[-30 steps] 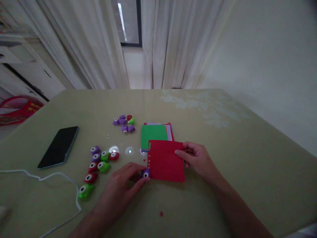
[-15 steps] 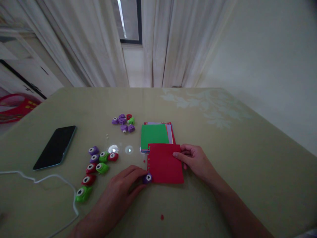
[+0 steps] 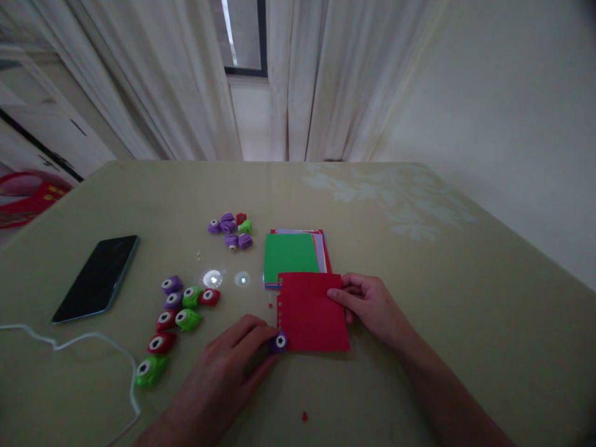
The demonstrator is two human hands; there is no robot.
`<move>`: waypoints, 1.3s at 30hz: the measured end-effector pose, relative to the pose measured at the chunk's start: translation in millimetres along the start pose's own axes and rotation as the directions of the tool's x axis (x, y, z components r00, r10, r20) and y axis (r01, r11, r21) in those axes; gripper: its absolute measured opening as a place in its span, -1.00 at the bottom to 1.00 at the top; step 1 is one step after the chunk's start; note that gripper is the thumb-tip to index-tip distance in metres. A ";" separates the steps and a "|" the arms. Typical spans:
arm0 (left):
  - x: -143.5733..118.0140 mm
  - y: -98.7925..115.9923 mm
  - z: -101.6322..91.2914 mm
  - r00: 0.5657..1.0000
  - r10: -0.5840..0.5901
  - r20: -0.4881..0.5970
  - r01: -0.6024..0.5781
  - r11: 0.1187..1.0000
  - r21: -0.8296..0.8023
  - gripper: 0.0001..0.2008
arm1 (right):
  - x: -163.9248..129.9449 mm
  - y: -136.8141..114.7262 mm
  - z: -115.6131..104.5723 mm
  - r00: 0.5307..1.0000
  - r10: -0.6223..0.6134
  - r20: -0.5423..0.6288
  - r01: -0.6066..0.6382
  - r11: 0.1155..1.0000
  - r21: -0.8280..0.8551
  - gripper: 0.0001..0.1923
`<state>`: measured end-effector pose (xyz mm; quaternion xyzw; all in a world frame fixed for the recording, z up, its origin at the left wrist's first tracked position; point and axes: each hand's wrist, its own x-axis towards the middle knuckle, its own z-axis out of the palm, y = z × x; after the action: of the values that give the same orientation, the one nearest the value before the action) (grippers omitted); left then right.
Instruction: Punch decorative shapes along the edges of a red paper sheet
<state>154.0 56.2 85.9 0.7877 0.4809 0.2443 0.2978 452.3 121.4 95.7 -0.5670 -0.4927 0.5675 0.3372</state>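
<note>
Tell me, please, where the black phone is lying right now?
In the head view the black phone lies flat at the table's left, beyond the white cable and left of the paper punches.

Punches (image 3: pixel 177 310) crowd left; table (image 3: pixel 442 298) right free.

Bench (image 3: pixel 419 298): olive-green glossy top, pale floral print at the far right. On it: black phone (image 3: pixel 96 277) at left, white cable (image 3: pixel 84 340) looping near the front-left edge, a near cluster of purple, green and red paper punches (image 3: pixel 174 320), a smaller far cluster of punches (image 3: pixel 231 227), and a stack of coloured paper (image 3: pixel 293 256) with a green sheet on top. A red sheet (image 3: pixel 313 312) lies flat, overlapping the stack's near edge, with a purple punch (image 3: pixel 279 342) at its near-left corner and a red paper scrap (image 3: pixel 304 416) near the front edge.
</note>
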 end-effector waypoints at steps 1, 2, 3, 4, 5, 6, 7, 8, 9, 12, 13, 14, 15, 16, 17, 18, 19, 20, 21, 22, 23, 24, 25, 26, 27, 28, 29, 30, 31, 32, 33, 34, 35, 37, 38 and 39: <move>-0.3 0.3 0.0 1.000 0.002 -0.004 -0.002 1.000 0.004 -0.79 | 0.0 0.4 0.1 1.000 0.002 0.001 -0.002 1.000 0.002 -0.54; -0.5 0.7 -0.2 1.000 0.001 -0.007 -0.001 1.000 0.010 -0.79 | -0.2 0.7 0.2 1.000 0.004 0.001 -0.004 1.000 0.003 -0.54; -0.5 1.2 -0.5 1.000 -0.004 -0.007 0.004 1.000 0.016 -0.80 | -0.4 0.9 0.3 1.000 0.006 0.000 -0.006 1.000 0.005 -0.54; -0.4 1.7 -0.9 1.000 -0.010 -0.003 0.010 1.000 0.021 -0.80 | -0.7 1.0 0.5 1.000 0.007 -0.002 -0.007 1.000 0.007 -0.54; -0.2 2.2 -1.2 1.000 -0.014 0.003 0.014 1.000 0.024 -0.81 | -1.0 0.9 0.6 1.000 0.006 -0.005 -0.006 1.000 0.009 -0.54; 0.0 2.7 -1.4 1.000 -0.018 0.010 0.018 0.999 0.027 -0.81 | -1.3 0.7 0.7 1.000 0.006 -0.007 -0.006 1.000 0.011 -0.54; 0.3 2.9 -1.5 1.000 -0.020 0.011 0.020 0.999 0.028 -0.81 | -1.5 0.4 0.7 1.000 0.006 -0.006 -0.006 1.000 0.012 -0.54; 0.6 3.1 -1.4 1.000 -0.020 0.009 0.020 0.999 0.028 -0.81 | -1.7 0.0 0.7 1.000 0.008 -0.002 -0.008 1.000 0.013 -0.54; 0.8 3.1 -1.2 1.000 -0.019 0.006 0.019 0.999 0.027 -0.81 | -1.8 -0.3 0.7 1.000 0.010 0.002 -0.010 1.000 0.013 -0.54; 0.9 3.2 -0.5 1.000 -0.018 -0.009 0.019 1.000 0.018 -0.81 | -1.5 -0.8 0.4 1.000 0.014 0.014 -0.014 1.000 0.005 -0.55; 0.9 3.4 -0.5 1.000 -0.017 -0.009 0.017 1.000 0.013 -0.81 | -1.4 -0.7 0.3 1.000 0.014 0.016 -0.014 1.000 0.003 -0.55; 0.8 3.7 -0.6 1.000 -0.017 -0.006 0.017 1.000 0.010 -0.81 | -1.3 -0.6 0.1 1.000 0.015 0.017 -0.015 1.000 0.002 -0.55; 0.8 4.1 -0.8 1.000 -0.016 -0.006 0.016 1.000 0.007 -0.82 | -1.2 -0.4 0.0 1.000 0.015 0.017 -0.015 1.000 0.002 -0.56; 0.8 4.5 -1.0 1.000 -0.017 -0.004 0.017 1.000 0.007 -0.82 | -1.1 -0.3 -0.1 1.000 0.016 0.018 -0.016 1.000 0.002 -0.56; 0.7 4.8 -1.1 1.000 -0.017 0.000 0.017 1.000 0.007 -0.83 | -1.1 -0.2 -0.2 1.000 0.017 0.018 -0.017 1.000 0.003 -0.56; 0.5 5.0 -1.1 1.000 -0.018 0.004 0.018 1.000 0.007 -0.83 | -1.2 -0.3 -0.2 1.000 0.019 0.018 -0.019 1.000 0.003 -0.55; 0.2 5.0 -0.9 1.000 -0.015 0.003 0.015 1.000 0.007 -0.82 | -1.3 -0.5 -0.2 1.000 0.022 0.018 -0.022 1.000 0.001 -0.55; -0.1 4.8 -0.6 1.000 -0.009 0.000 0.009 1.000 0.005 -0.82 | -1.4 -0.8 -0.2 1.000 0.025 0.019 -0.025 1.000 -0.001 -0.55; -0.5 4.2 -0.1 1.000 -0.002 -0.006 0.002 1.000 0.004 -0.81 | -1.6 -1.1 -0.1 0.999 0.028 0.020 -0.028 1.000 -0.003 -0.54; -0.8 3.4 0.4 1.000 0.005 -0.013 -0.005 1.000 0.002 -0.81 | -1.7 -1.5 -0.1 0.999 0.030 0.021 -0.030 1.000 -0.004 -0.54; -1.0 2.5 0.7 1.000 0.012 -0.021 -0.012 1.000 0.002 -0.80 | -1.8 -1.7 -0.2 0.999 0.031 0.021 -0.031 0.999 -0.005 -0.54; -1.1 1.4 0.9 0.999 0.017 -0.027 -0.017 1.000 0.003 -0.80 | -1.9 -1.8 -0.3 0.999 0.033 0.020 -0.033 0.999 -0.007 -0.54; -1.0 0.5 0.7 0.999 0.024 -0.031 -0.024 1.000 0.005 -0.80 | -1.8 -1.8 -0.4 0.999 0.035 0.019 -0.035 0.999 -0.010 -0.54; -0.8 -0.3 0.2 0.999 0.028 -0.029 -0.028 1.000 0.008 -0.80 | -1.8 -1.7 -0.6 0.999 0.037 0.017 -0.037 0.999 -0.012 -0.54; -0.5 -0.8 -0.5 0.999 0.034 -0.030 -0.034 0.999 0.010 -0.80 | -1.6 -1.5 -0.8 0.999 0.039 0.015 -0.039 0.999 -0.013 -0.54; -0.2 -1.0 -1.4 0.999 0.039 -0.026 -0.038 0.999 0.009 -0.80 | -1.4 -1.3 -1.0 0.999 0.041 0.013 -0.041 0.999 -0.015 -0.54; 0.1 -0.9 -2.3 0.999 0.037 -0.023 -0.037 0.999 0.006 -0.79 | -1.2 -1.1 -1.1 0.999 0.043 0.012 -0.042 0.999 -0.015 -0.53; 0.4 -0.7 -3.1 0.999 0.031 -0.016 -0.031 1.000 0.001 -0.78 | -1.1 -0.9 -1.2 0.999 0.043 0.011 -0.043 0.999 -0.014 -0.53; 0.5 -0.3 -3.7 1.000 0.023 -0.009 -0.023 1.000 -0.008 -0.75 | -1.0 -0.8 -1.2 0.999 0.044 0.010 -0.043 0.999 -0.013 -0.54; 0.7 0.0 -4.0 1.000 0.020 -0.003 -0.020 1.000 -0.018 -0.73 | -1.0 -0.7 -1.2 0.999 0.043 0.011 -0.042 0.999 -0.011 -0.54; 0.8 0.2 -4.0 1.000 0.023 -0.002 -0.023 0.999 -0.028 -0.72 | -1.2 -0.8 -1.2 0.999 0.041 0.012 -0.041 0.999 -0.010 -0.54; 0.9 0.2 -3.7 1.000 0.026 -0.001 -0.026 0.999 -0.036 -0.71 | -1.4 -0.9 -1.2 0.999 0.040 0.014 -0.040 0.999 -0.010 -0.54; 1.0 0.2 -3.3 1.000 0.027 -0.003 -0.027 0.999 -0.042 -0.72 | -1.7 -1.0 -1.2 0.999 0.040 0.015 -0.040 0.999 -0.010 -0.54; 1.4 0.0 -2.4 1.000 0.023 -0.012 -0.023 0.999 -0.049 -0.74 | -2.3 -1.5 -1.2 0.999 0.040 0.019 -0.040 0.999 -0.011 -0.54; 1.6 -0.1 -2.1 1.000 0.017 -0.016 -0.018 0.998 -0.052 -0.75 | -2.6 -1.8 -1.2 0.999 0.040 0.021 -0.040 0.999 -0.013 -0.54; 1.7 0.0 -1.9 1.000 0.013 -0.017 -0.014 0.998 -0.054 -0.76 | -2.8 -2.1 -1.2 0.999 0.039 0.023 -0.039 0.999 -0.014 -0.54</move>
<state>153.4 58.2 87.4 0.7805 0.4713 0.2657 0.3133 453.5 119.6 98.7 -0.5722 -0.4892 0.5772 0.3164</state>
